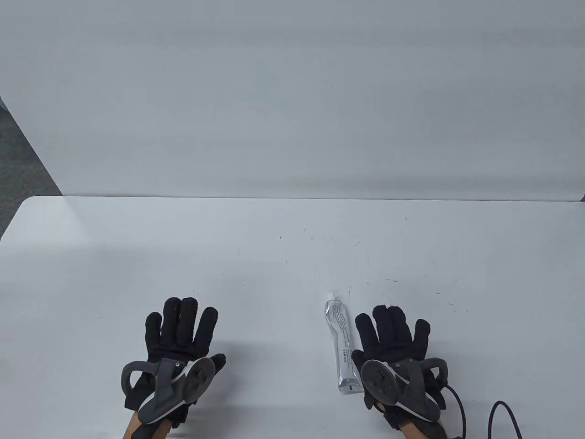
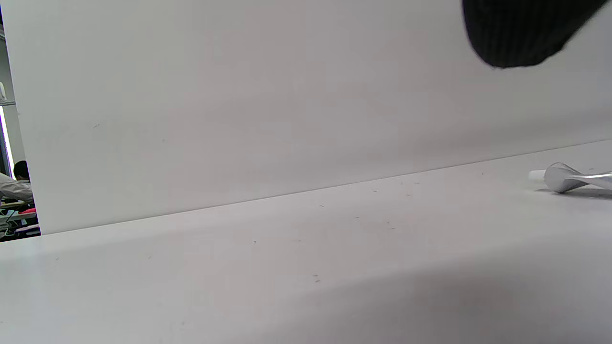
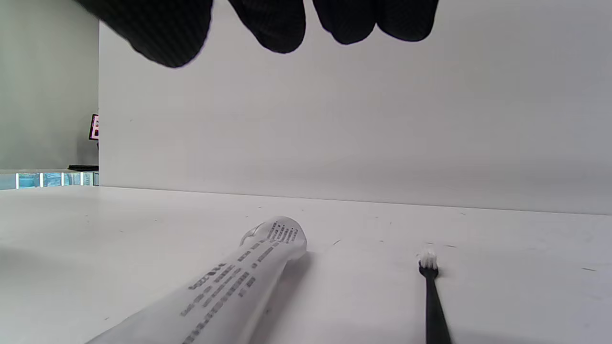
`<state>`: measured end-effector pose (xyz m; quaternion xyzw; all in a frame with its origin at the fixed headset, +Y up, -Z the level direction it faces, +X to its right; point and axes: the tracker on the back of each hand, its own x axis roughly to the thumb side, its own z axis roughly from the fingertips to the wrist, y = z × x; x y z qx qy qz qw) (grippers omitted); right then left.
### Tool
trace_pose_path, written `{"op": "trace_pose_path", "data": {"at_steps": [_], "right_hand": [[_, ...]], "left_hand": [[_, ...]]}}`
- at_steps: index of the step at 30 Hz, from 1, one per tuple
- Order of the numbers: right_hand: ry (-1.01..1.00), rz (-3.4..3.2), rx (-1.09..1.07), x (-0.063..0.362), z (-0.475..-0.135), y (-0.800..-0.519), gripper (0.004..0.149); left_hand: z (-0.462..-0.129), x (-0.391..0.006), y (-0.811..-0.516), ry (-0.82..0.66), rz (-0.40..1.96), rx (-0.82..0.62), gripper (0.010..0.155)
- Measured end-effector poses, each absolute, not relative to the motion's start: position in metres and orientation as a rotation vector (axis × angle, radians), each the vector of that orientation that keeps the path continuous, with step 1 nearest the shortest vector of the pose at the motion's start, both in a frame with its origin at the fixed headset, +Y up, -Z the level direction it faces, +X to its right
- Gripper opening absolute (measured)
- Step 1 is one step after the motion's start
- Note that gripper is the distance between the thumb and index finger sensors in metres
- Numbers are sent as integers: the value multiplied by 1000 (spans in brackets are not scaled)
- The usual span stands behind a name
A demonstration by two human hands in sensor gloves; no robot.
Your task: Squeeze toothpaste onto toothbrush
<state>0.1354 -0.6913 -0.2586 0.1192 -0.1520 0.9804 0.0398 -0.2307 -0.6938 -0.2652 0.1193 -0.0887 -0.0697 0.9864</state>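
Lying spread near table [image 1: 137,256] front edge, left hand [image 1: 180,338], right hand [image 1: 393,340], toothpaste tube [image 1: 340,343] between, broad bare surface beyond.

Even, diffuse light fills all three views, bright without hard glare. In the table view the white bench [image 1: 292,256] shades from a paler patch at its far left corner to grey near the bottom edge, where soft, faint shadows sit around both hands. The toothpaste tube [image 1: 340,347] carries thin bright highlights along its clear body. In the left wrist view a broad dim shadow spreads over the near bench, and the glove fingertip [image 2: 521,33] at top is blurred. The right wrist view blurs its gloved fingertips [image 3: 282,24] too, while the tube's near end goes soft.
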Motion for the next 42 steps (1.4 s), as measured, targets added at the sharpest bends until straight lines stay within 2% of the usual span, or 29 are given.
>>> {"op": "trace_pose_path", "data": {"at_steps": [12,16,20,22,25,28,33,36,42], "right_hand": [[-445,2983,314,137,-259,-692,67],[-444,2958,241,136,-259,-690,66],[-457,2911,112,129,-268,-677,63],[-373,2894,58,122,-278,-670,64],[-126,2926,-46,103,-301,-668,67],[186,3012,-189,83,-327,-679,71],[508,2993,-426,68,-359,-713,69],[585,2970,-528,66,-367,-730,68],[617,3004,-632,57,-371,-744,64]], "left_hand": [[-265,-231,-694,-179,-133,237,97],[-265,-230,-694,-182,-129,232,96],[-265,-228,-693,-192,-124,232,96],[-264,-227,-691,-196,-122,237,96],[-262,-226,-690,-207,-115,244,95],[-261,-223,-690,-219,-114,245,95],[-260,-221,-691,-233,-110,238,94],[-260,-221,-691,-240,-107,239,94],[-259,-219,-691,-246,-108,241,94]]}}
